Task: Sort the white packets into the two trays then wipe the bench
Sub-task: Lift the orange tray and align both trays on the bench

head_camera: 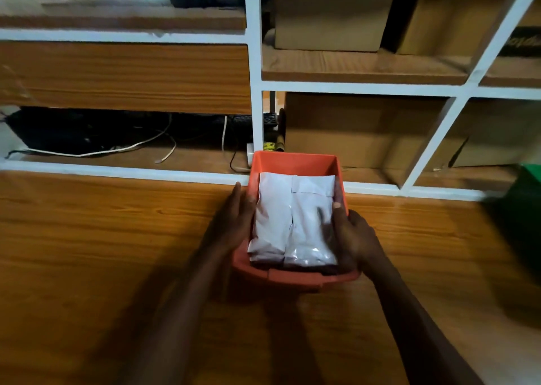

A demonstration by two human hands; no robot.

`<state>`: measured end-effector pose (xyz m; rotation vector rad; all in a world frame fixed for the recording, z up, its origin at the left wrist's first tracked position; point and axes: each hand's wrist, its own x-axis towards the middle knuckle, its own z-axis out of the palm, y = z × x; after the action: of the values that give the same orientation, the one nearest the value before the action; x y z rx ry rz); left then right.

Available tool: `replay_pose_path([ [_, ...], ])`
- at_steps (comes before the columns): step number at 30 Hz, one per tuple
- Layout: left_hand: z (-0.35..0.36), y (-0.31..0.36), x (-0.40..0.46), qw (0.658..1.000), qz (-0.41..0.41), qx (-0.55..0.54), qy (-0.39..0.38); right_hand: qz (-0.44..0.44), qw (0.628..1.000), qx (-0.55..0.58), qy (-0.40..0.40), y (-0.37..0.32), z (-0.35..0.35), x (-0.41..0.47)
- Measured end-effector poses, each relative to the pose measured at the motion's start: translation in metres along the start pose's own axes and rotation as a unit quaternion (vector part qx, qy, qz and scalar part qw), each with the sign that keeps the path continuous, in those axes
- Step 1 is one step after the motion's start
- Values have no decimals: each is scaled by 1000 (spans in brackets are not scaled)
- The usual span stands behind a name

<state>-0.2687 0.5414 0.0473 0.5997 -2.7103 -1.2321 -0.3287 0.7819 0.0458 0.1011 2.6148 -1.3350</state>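
Two bare forearms reaching fwd from bottom edge over a wooden bench (pixel 87 253), orange-brown grain. Left hand (pixel 234 217) flat against outer left wall of an orange tray (pixel 295 162), fingers straight and together, thumb near the rim, not curled round anything. Right hand (pixel 351 238) gripping the tray's right wall: thumb hooked over the rim inside, touching the packets; other fingers hidden behind the wall, so curl can't be told. Tray near bench centre, between both hands; near end seems lifted a bit, shadow below. Inside tray: two white packets (pixel 292 220) lying flat side by side, touching, long sides running front to back, filling most of the floor; more underneath maybe, can't tell. At far right edge, a green tray (pixel 524 209), blurred, partly cut off, well apart from the orange one. Behind bench: white-framed shelving (pixel 254 91) w/ wood shelves. Lower left bay: black gear and loose white cables (pixel 117 147). Right bays: cardboard boxes (pixel 360 130). Upper shelves dim, more boxes, details blurred.
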Motion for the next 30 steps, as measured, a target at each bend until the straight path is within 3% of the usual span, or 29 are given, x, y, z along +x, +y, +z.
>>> replay_pose_path([
  [7, 11, -1, 20, 978, 8, -202, -49, 79, 984, 149, -56, -3, -3, 18],
  [11, 15, -5, 19, 954, -45, -285, -81, 100, 980, 163, -47, 3, -1, 22],
  [30, 34, 5, 13, 941, -104, -315, -72, 91, 990, 107, -27, 13, -31, 13],
])
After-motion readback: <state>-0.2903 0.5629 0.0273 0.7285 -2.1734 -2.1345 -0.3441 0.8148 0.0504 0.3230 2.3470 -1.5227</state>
